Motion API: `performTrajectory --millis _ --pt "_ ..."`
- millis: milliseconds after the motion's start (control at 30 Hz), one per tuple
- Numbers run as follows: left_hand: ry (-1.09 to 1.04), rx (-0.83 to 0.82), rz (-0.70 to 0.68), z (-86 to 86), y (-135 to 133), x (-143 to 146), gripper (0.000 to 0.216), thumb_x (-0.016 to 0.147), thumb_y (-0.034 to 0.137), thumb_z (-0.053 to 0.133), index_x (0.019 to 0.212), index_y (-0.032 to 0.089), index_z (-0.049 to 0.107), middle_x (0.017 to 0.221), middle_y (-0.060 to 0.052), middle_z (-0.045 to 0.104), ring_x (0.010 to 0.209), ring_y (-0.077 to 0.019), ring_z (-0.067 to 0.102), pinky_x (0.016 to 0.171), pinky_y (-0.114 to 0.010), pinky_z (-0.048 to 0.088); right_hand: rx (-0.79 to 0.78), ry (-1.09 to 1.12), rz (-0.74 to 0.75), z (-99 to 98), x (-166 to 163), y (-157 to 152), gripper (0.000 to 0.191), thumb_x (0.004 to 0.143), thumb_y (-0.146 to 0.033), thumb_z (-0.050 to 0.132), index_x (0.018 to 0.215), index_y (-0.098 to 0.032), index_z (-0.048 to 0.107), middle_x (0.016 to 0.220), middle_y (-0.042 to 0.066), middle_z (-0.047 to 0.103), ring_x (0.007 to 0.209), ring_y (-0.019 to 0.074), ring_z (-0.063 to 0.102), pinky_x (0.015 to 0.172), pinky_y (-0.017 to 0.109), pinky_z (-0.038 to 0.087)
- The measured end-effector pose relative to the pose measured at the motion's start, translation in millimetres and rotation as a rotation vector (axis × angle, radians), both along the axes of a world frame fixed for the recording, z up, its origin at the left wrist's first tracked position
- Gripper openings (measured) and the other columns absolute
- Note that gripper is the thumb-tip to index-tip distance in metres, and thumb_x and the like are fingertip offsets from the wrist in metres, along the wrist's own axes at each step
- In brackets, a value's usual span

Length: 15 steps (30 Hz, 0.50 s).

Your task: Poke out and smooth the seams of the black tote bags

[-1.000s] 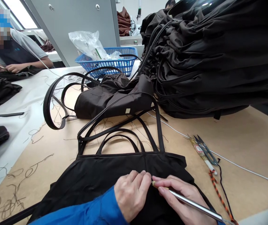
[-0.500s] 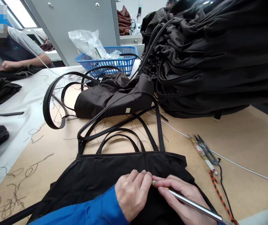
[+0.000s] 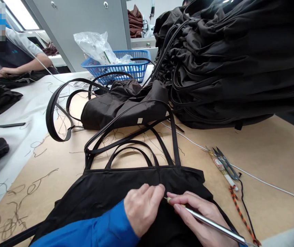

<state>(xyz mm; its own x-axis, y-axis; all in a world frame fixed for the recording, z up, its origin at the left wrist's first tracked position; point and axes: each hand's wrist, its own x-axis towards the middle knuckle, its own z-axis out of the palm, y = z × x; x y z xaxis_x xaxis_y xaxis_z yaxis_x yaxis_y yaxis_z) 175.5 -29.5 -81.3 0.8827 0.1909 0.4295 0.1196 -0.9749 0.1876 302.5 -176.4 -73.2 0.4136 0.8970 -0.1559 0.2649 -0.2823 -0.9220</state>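
Observation:
A black fabric bag (image 3: 95,195) lies in front of me, its thin straps and loop handles reaching away from its top edge. On its front panel, my left hand (image 3: 144,207) is closed, fingers bunched on the cloth below the top seam; the pinched spot itself is hidden. Just to the right, my right hand (image 3: 198,212) grips a slim silver pen-shaped tool (image 3: 211,224) like a pencil. Yellowish wrapping shows near its front end. The narrow tip points left at the left fingertips, a small gap away.
Thread snips (image 3: 227,164) and an orange-and-black cord (image 3: 240,209) lie at right. Behind are another dark bag (image 3: 126,103), a blue basket (image 3: 118,70) holding plastic bags, and a tall heap of dark bags (image 3: 226,75). Loose threads (image 3: 25,195) litter the left. A co-worker (image 3: 20,55) sits far left.
My left hand has shifted slightly left, and its fingertips have drawn away from the tool, so the tip now shows. The right hand has hardly moved.

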Motion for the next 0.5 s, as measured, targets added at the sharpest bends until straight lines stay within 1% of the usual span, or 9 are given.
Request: performTrajectory --millis 67,100,167,233,300,367,433,500 --pt "0.059 -0.079 0.06 3.6 19 -4 0.023 0.093 0.013 0.026 0.092 0.018 0.049 0.062 0.002 0.057 0.053 -0.0119 0.058 0.046 -0.019 0.045 -0.012 0.107 -0.088 2.4 -3 1 0.022 0.089 -0.039 0.052 0.085 -0.022 0.067 0.097 0.003 0.069 0.097 0.0173 0.064 0.081 0.018 0.05" --pt "0.086 -0.081 0.098 6.2 30 -7 0.022 0.091 0.01 0.028 0.091 0.018 0.049 0.066 0.001 0.059 0.057 -0.0117 0.06 0.05 -0.018 0.048 -0.014 0.168 -0.137 3.8 -4 2 0.024 0.088 -0.042 0.053 0.083 -0.022 0.066 0.096 0.003 0.07 0.095 0.0175 0.064 0.08 0.018 0.05" --pt "0.122 -0.001 0.168 12.7 50 -12 0.024 0.087 0.005 0.029 0.092 0.016 0.049 0.077 -0.003 0.061 0.069 -0.0138 0.063 0.06 -0.022 0.052 -0.009 0.269 -0.216 6.2 -7 3 0.029 0.085 -0.048 0.055 0.08 -0.021 0.064 0.094 0.004 0.07 0.088 0.017 0.066 0.076 0.018 0.051" --pt "0.118 0.112 0.195 20.2 63 -13 0.029 0.084 0.001 0.028 0.099 0.013 0.05 0.089 -0.009 0.061 0.082 -0.0182 0.063 0.069 -0.027 0.054 -0.008 0.324 -0.259 7.5 -9 4 0.034 0.083 -0.053 0.057 0.079 -0.02 0.064 0.094 0.004 0.07 0.082 0.0166 0.066 0.074 0.019 0.052" --pt "0.073 0.168 0.181 26.8 64 -10 0.034 0.084 0.0 0.027 0.108 0.009 0.05 0.1 -0.013 0.059 0.093 -0.0213 0.061 0.076 -0.031 0.055 -0.009 0.359 -0.281 7.4 -10 5 0.038 0.08 -0.057 0.059 0.079 -0.02 0.065 0.094 0.005 0.07 0.082 0.0175 0.067 0.075 0.02 0.053" --pt "0.051 0.138 0.13 30.8 57 -3 0.033 0.087 0.002 0.028 0.111 0.009 0.05 0.103 -0.013 0.058 0.095 -0.0207 0.06 0.079 -0.03 0.054 -0.013 0.394 -0.291 6.6 -9 3 0.04 0.079 -0.059 0.061 0.079 -0.019 0.065 0.092 0.005 0.07 0.082 0.0188 0.067 0.076 0.022 0.053" --pt "0.074 0.082 0.052 30.9 45 7 0.032 0.088 0.004 0.029 0.112 0.011 0.05 0.103 -0.011 0.057 0.088 -0.0178 0.06 0.074 -0.026 0.055 -0.01 0.423 -0.295 6.5 -4 1 0.042 0.078 -0.06 0.061 0.08 -0.019 0.065 0.092 0.006 0.069 0.083 0.0204 0.067 0.078 0.024 0.054" --pt "0.127 0.082 -0.04 26.0 34 16 0.031 0.088 0.006 0.031 0.111 0.011 0.052 0.103 -0.011 0.057 0.082 -0.0177 0.06 0.065 -0.025 0.056 -0.005 0.426 -0.266 8.3 4 -1 0.043 0.08 -0.061 0.059 0.082 -0.018 0.065 0.094 0.007 0.069 0.088 0.0224 0.066 0.081 0.026 0.055"
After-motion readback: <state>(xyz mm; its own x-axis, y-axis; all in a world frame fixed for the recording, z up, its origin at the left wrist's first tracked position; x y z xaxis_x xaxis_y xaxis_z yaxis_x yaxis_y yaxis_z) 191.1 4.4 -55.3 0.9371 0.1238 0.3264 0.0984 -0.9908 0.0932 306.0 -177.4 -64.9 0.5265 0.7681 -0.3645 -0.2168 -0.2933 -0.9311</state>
